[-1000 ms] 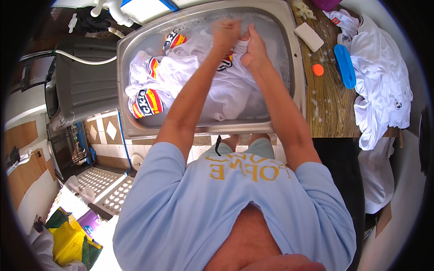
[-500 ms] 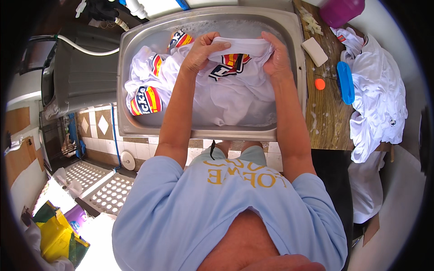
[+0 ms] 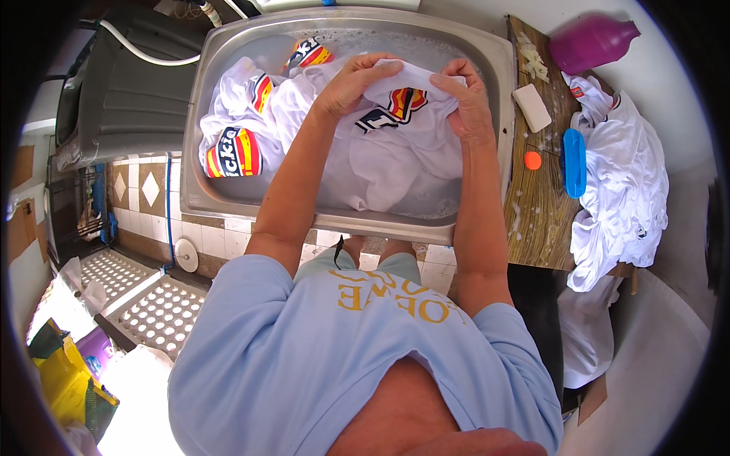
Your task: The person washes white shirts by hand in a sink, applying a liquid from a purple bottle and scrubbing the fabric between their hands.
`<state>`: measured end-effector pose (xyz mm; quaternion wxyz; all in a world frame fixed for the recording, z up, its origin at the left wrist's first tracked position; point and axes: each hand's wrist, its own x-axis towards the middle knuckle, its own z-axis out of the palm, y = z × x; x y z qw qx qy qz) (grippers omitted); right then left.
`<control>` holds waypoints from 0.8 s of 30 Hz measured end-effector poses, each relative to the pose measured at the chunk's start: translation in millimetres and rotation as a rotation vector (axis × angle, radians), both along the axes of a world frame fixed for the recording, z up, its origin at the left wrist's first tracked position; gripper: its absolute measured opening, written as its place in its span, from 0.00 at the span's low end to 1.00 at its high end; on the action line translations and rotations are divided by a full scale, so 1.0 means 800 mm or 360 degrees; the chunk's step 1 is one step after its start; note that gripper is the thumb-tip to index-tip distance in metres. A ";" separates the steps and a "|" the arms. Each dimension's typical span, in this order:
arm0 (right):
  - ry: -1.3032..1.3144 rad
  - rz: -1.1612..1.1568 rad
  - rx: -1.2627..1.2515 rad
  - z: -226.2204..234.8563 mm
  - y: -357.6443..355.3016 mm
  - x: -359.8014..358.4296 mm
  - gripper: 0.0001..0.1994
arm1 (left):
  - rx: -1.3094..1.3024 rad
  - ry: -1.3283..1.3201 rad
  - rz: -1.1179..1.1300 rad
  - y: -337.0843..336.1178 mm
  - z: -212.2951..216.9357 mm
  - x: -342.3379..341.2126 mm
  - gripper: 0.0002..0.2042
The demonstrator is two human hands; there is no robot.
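Note:
White printed shirts [image 3: 388,175] lie wet and bunched in soapy water inside a metal sink [image 3: 199,144]. Colourful printed patches show on the cloth in several places. Over the right half of the sink, my left hand [image 3: 356,82] pinches a raised edge of the white cloth between thumb and fingers. My right hand [image 3: 468,99] grips the same edge on its other side, its thumb resting on top. Between the two hands the fabric is stretched a short span, and its lower part hangs down into the water.
Right of the sink, a wooden counter [image 3: 536,220] carries a pale soap bar [image 3: 531,108], an orange cap [image 3: 533,160], a blue brush [image 3: 574,163], a purple bottle [image 3: 595,42] and a pile of white clothes [image 3: 625,182]. A grey plastic tub [image 3: 137,83] stands to the left.
My right thumb has come over onto the cloth's edge, and the hands are slightly closer together. The stretched edge has lost its flat fold. The whole view has shifted a little.

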<state>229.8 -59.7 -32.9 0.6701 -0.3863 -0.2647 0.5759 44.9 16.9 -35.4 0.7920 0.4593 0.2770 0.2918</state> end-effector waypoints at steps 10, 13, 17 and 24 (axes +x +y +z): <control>-0.0478 0.0140 -0.0098 0.008 -0.003 -0.007 0.08 | -0.0057 -0.0168 -0.0076 0.003 -0.012 0.008 0.09; -0.0475 0.0123 -0.0067 0.000 -0.001 -0.005 0.08 | -0.0047 -0.0160 -0.0113 0.003 -0.017 0.009 0.09; -0.0560 0.0095 -0.0073 0.010 -0.005 -0.006 0.09 | -0.0194 -0.0208 -0.0110 -0.002 -0.013 0.013 0.10; -0.0653 0.0070 -0.0101 0.011 -0.005 -0.009 0.09 | -0.0285 -0.0266 -0.0082 -0.002 -0.019 0.018 0.09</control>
